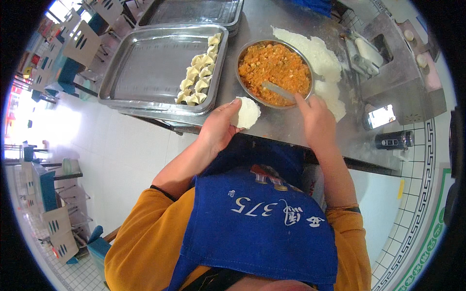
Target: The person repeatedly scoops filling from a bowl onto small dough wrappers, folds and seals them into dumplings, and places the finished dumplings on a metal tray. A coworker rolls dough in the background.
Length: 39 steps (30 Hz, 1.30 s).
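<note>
My left hand [219, 127] holds a round white dumpling wrapper [248, 114] at the table's front edge, fingers closed on its left side. The wrapper lies flat and bears no filling. My right hand [318, 121] grips the end of a flat, pale spatula [277, 90], whose blade rests in the orange filling [272, 63]. That filling fills a round metal bowl [241, 80] in front of me. To the left, several folded dumplings [198, 80] line the right side of a rectangular metal tray [155, 63].
More metal trays [194, 12] are stacked behind. White flour [315, 53] is spread right of the bowl on the steel table [286, 128]. A lit phone [381, 117] and a dark cylindrical container [395, 140] stand at the right. Chairs [90, 41] are off to the left.
</note>
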{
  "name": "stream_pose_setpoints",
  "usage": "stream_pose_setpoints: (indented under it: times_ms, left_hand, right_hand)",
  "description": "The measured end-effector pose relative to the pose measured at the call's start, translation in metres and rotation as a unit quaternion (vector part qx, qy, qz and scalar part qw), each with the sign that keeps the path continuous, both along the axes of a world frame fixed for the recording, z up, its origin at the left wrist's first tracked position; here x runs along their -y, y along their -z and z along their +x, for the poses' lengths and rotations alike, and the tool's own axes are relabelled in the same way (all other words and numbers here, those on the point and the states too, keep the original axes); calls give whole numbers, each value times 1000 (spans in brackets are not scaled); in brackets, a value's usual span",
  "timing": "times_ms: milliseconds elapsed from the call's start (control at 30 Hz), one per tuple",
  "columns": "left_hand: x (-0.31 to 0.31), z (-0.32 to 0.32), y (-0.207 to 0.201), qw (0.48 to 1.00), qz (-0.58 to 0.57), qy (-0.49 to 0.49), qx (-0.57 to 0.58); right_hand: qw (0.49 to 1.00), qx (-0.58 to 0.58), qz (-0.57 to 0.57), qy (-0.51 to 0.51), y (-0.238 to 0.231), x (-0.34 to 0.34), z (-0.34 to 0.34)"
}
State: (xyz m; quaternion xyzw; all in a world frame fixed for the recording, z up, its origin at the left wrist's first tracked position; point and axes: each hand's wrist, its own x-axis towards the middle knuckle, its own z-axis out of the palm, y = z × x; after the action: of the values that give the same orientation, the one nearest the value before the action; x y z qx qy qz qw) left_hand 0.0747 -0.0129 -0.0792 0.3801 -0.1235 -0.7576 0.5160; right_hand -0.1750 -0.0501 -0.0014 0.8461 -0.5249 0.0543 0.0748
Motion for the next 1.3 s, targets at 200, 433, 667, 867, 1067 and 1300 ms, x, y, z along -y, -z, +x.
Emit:
stream_pose_setpoints:
  times_ms: [200,433,667,867,1067,1300]
  left_hand:
    - [4,-7,3,1000,-2,-7,21]
    - [6,-5,4,999,22,4,29]
    - [11,-11,-13,996,24,-69,46]
    - [21,-8,-26,998,19,-48,39]
    - [28,-9,-24,998,23,-44,40]
    - [26,-11,-34,998,36,-42,23]
  right_hand:
    - [985,69,-72,-143,4,14,-4]
    - [986,82,-9,-145,8,11,-8]
    - [969,225,2,-103,2,28,6]
    - [959,249,103,-86,23,39,14]
    - [872,420,251,-26,37,28,4]
    - [919,369,32,-133,29,-11,15]
